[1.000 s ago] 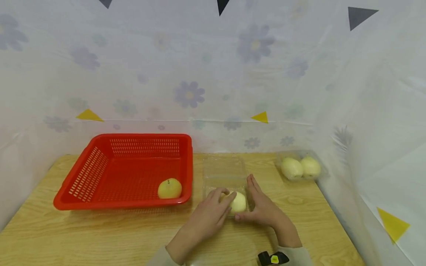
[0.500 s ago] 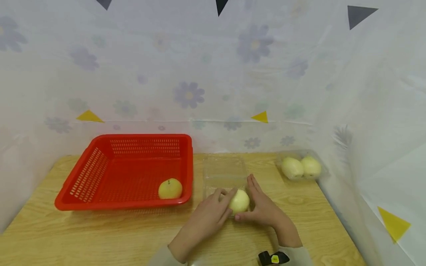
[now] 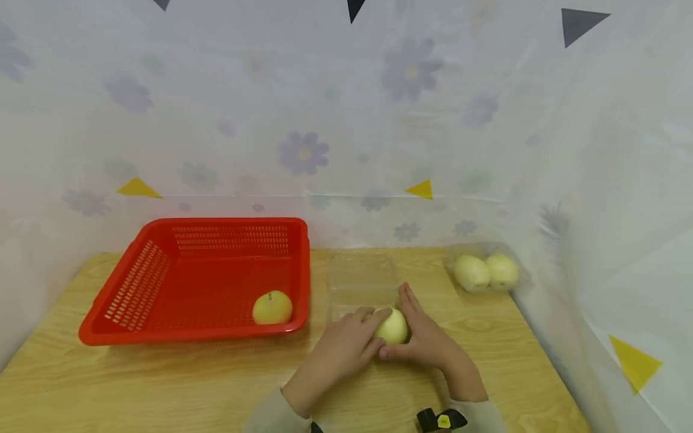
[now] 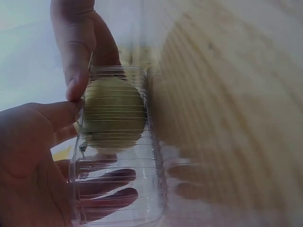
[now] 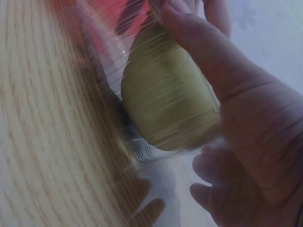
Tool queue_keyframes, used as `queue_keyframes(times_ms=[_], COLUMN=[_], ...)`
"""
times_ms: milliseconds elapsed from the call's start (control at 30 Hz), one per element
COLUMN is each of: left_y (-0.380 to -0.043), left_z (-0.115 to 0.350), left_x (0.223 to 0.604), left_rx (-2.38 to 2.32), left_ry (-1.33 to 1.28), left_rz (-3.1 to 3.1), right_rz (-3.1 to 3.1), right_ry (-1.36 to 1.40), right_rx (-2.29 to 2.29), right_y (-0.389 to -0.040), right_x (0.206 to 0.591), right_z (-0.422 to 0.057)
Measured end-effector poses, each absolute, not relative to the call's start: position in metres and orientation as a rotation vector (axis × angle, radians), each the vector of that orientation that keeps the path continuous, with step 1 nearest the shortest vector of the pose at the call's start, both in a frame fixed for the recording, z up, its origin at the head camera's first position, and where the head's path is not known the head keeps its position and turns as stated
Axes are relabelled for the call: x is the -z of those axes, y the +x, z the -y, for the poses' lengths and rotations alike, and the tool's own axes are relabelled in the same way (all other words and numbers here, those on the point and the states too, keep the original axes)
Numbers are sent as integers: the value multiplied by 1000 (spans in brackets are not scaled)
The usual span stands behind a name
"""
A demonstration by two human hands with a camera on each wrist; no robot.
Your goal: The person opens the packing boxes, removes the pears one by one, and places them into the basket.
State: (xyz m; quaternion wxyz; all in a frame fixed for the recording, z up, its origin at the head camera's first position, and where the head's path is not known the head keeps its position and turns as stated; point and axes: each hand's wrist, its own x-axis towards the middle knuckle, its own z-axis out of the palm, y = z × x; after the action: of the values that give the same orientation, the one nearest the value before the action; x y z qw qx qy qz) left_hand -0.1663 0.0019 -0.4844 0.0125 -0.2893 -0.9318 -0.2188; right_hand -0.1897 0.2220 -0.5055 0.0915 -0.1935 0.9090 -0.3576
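Note:
A pale yellow-green pear point(image 3: 393, 328) sits at the right end of a clear plastic clamshell box point(image 3: 361, 275), whose lid lies folded back towards the wall. My left hand point(image 3: 342, 346) reaches over the near wall with index finger and thumb at the pear. In the left wrist view its other fingers show through the ribbed plastic. My right hand point(image 3: 429, 338) holds the box's right end, thumb point(image 5: 203, 45) at the near side and fingers along the far right. The right wrist view shows the pear point(image 5: 165, 94) behind the wall. My left hand hides the box's left part.
To the left stands a red plastic basket point(image 3: 233, 331) with one yellow pear point(image 3: 272, 308) in its near right corner. At the back right, another clear box point(image 3: 514, 291) holds two pears point(image 3: 471, 273). A patterned sheet point(image 3: 346, 138) hangs behind the wooden table point(image 3: 189, 385).
The pear has shifted right inside the box, closer to my right palm, and my left fingers have moved along with it. My right hand has stayed at the box's end.

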Motion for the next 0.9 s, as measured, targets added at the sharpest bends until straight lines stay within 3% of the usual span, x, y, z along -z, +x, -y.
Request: queue_keyframes(times_ms=[900], left_y=[-188], left_z=[-24], left_x=[483], left_rx=[1097], left_ry=[-571], left_rz=[2910], right_rz=[-2660], right_ry=[-536], right_rx=[1084], right_y=[-191], right_x=[504], right_z=[-222])
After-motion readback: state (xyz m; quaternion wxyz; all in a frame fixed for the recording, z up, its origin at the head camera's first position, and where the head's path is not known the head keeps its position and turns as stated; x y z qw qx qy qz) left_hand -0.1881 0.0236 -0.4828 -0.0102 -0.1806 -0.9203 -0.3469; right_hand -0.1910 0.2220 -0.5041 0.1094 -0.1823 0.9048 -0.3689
